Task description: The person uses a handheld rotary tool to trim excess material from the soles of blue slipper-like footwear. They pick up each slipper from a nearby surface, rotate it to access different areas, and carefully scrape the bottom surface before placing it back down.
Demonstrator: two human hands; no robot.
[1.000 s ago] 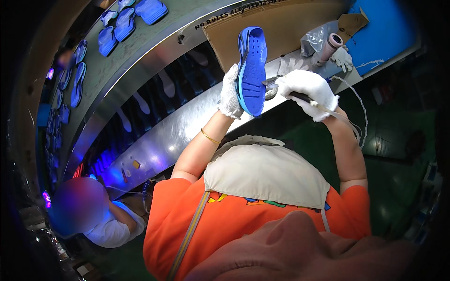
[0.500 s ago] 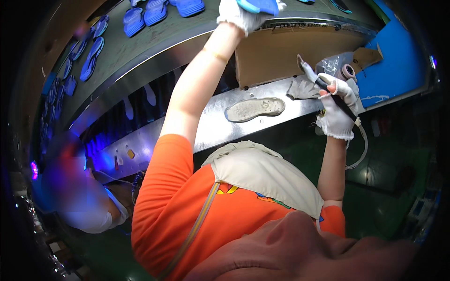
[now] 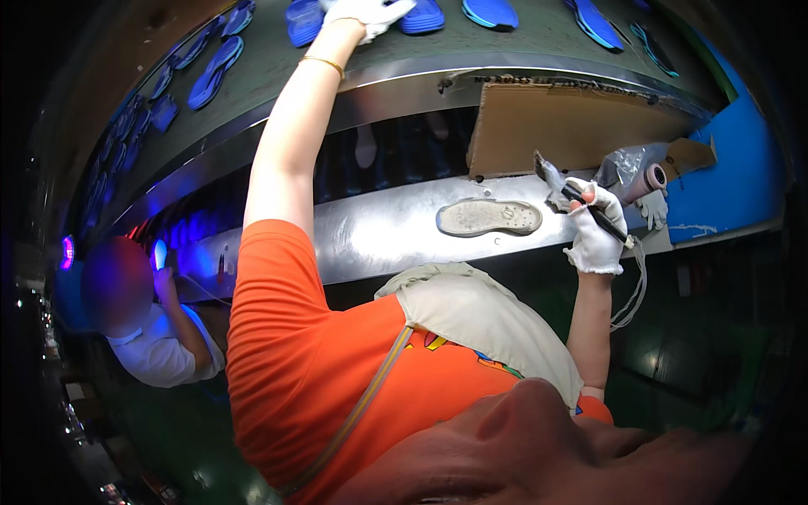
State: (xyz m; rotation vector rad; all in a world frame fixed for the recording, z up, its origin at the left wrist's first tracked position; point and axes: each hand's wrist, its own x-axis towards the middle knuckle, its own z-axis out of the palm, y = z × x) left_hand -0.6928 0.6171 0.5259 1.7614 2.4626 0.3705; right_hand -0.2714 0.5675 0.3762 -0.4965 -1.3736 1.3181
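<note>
**Reaching to the belt, brush held at the ledge**

Up at the top of the view, the white-gloved left hand point(image 3: 364, 13) is stretched out at full arm's length over the grey conveyor belt point(image 3: 278, 59), resting on or just above a blue shoe sole point(image 3: 421, 18) lying there; whether its fingers are clenched on the sole cannot be told. More blue shoe soles point(image 3: 215, 61) lie in a row along the belt, well apart from one another.

Lower right, the white-gloved right hand point(image 3: 594, 231) is clenched around a thin dark-handled brush point(image 3: 581, 202), its tip tilted up and to the left. That hand hovers just above the shiny steel worktop point(image 3: 370, 236), near a grey worn shoe-sole form point(image 3: 489, 217) that lies flat on the metal.

Behind the right hand a brown cardboard sheet point(image 3: 564, 126) leans upright, and just beside the hand sits a pinkish roll point(image 3: 646, 181) with crumpled clear plastic wrap point(image 3: 624, 164). At the far left another person in a white shirt point(image 3: 156, 349) is at the same line.
</note>
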